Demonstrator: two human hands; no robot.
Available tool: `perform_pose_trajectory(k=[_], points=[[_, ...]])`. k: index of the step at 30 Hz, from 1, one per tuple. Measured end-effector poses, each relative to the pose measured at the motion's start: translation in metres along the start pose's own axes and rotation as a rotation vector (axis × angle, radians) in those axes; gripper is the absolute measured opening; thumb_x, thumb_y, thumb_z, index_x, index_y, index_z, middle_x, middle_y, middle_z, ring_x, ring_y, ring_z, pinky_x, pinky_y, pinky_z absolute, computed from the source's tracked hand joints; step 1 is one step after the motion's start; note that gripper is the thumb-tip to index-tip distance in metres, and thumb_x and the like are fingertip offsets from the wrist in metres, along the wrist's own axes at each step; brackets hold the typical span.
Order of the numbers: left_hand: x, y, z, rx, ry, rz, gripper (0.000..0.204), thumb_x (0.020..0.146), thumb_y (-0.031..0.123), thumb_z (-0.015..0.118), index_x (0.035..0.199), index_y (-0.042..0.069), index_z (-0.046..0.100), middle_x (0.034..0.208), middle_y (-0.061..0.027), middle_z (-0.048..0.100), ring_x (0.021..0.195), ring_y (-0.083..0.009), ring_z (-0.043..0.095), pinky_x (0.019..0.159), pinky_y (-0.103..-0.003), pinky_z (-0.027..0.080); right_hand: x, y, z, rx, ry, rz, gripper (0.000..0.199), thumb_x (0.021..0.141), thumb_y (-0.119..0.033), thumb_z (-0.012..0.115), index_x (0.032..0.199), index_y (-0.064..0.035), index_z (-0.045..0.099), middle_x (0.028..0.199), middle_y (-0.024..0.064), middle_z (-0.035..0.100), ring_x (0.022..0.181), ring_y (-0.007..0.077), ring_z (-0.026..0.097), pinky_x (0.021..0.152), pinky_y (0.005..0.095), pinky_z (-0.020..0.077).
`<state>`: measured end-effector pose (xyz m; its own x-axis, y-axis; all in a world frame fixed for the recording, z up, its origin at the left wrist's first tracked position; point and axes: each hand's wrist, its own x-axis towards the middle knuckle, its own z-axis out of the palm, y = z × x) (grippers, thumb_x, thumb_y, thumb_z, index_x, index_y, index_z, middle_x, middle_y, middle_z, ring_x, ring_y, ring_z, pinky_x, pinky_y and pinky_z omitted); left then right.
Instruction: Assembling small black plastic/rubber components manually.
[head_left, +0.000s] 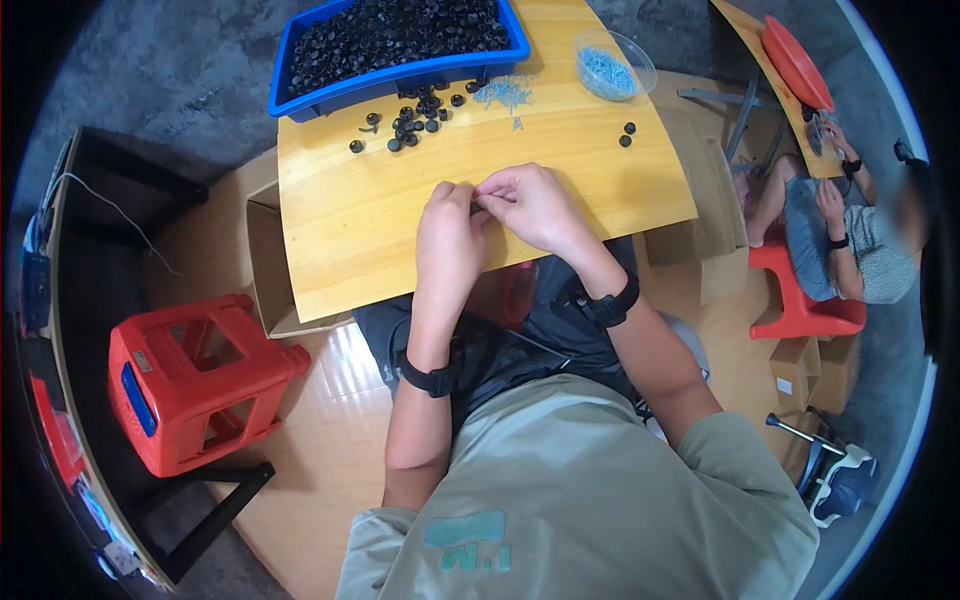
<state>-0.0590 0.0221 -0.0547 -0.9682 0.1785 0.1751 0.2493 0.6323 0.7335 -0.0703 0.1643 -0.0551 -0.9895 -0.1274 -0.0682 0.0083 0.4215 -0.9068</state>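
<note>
My left hand (449, 228) and my right hand (531, 205) meet over the wooden table (340, 215), fingertips pinched together on a small dark part (478, 204) that is mostly hidden between them. Both wrists wear black bands. Loose small black round parts (410, 122) lie scattered on the table beyond my hands. Behind them stands a blue bin (392, 45) full of the same black parts. A little heap of thin metal pins (505, 93) lies by the bin, and a clear bowl (612, 64) holds more pins.
A red plastic stool (195, 378) stands at my left beside an open cardboard box (268, 262). At the right another person (850, 235) sits on a red chair (805, 300) at a second table with a red tray (797, 60). Cardboard boxes stand nearby.
</note>
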Motion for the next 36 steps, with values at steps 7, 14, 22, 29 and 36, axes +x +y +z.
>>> perform_pose_trajectory(k=[7, 14, 22, 29, 36], points=[[-0.025, -0.029, -0.037, 0.243, 0.106, -0.057, 0.012, 0.075, 0.004, 0.066, 0.083, -0.004, 0.063, 0.08, -0.0212, 0.059, 0.077, -0.0391, 0.058, 0.069, -0.043, 0.047, -0.001, 0.002, 0.011, 0.274, -0.242, 0.038, 0.023, 0.087, -0.015, 0.064, 0.098, 0.0042, 0.067, 0.091, 0.0145, 0.071, 0.084, 0.0182, 0.068, 0.077, 0.0303, 0.0527], [-0.048, -0.108, -0.137, 0.485, 0.428, -0.252, 0.02, 0.079, 0.007, 0.065, 0.094, -0.006, 0.066, 0.088, -0.0232, 0.066, 0.08, -0.0357, 0.065, 0.074, -0.039, 0.05, 0.002, -0.012, -0.038, -0.035, -0.243, 0.1, 0.022, 0.087, -0.016, 0.064, 0.097, 0.0033, 0.067, 0.084, 0.0115, 0.069, 0.072, 0.0152, 0.066, 0.067, 0.0287, 0.0521], [-0.034, -0.113, -0.138, 0.357, 0.5, -0.206, 0.029, 0.082, 0.014, 0.066, 0.102, -0.007, 0.064, 0.089, -0.0222, 0.066, 0.079, -0.0326, 0.065, 0.073, -0.038, 0.051, 0.07, 0.011, -0.081, -0.444, 0.112, 0.068, 0.013, 0.08, -0.012, 0.067, 0.083, 0.0002, 0.069, 0.078, 0.0178, 0.068, 0.069, 0.0266, 0.067, 0.068, 0.0354, 0.0527], [0.021, -0.065, -0.107, 0.158, 0.196, -0.117, 0.027, 0.085, 0.015, 0.063, 0.105, -0.004, 0.065, 0.092, -0.0205, 0.068, 0.08, -0.0265, 0.067, 0.072, -0.035, 0.051, 0.103, 0.021, -0.066, -0.611, 0.11, 0.153, 0.015, 0.077, -0.01, 0.07, 0.077, 0.0026, 0.062, 0.064, 0.0113, 0.065, 0.058, 0.017, 0.066, 0.051, 0.0289, 0.0505], [0.094, -0.105, -0.085, 0.293, 0.194, -0.039, 0.03, 0.075, 0.002, 0.065, 0.105, -0.004, 0.064, 0.098, -0.024, 0.064, 0.093, -0.0365, 0.063, 0.084, -0.04, 0.049, 0.102, 0.015, -0.066, -0.391, 0.04, 0.277, 0.011, 0.076, -0.009, 0.069, 0.078, 0.0013, 0.065, 0.066, 0.0108, 0.066, 0.057, 0.0161, 0.064, 0.051, 0.0293, 0.0511]])
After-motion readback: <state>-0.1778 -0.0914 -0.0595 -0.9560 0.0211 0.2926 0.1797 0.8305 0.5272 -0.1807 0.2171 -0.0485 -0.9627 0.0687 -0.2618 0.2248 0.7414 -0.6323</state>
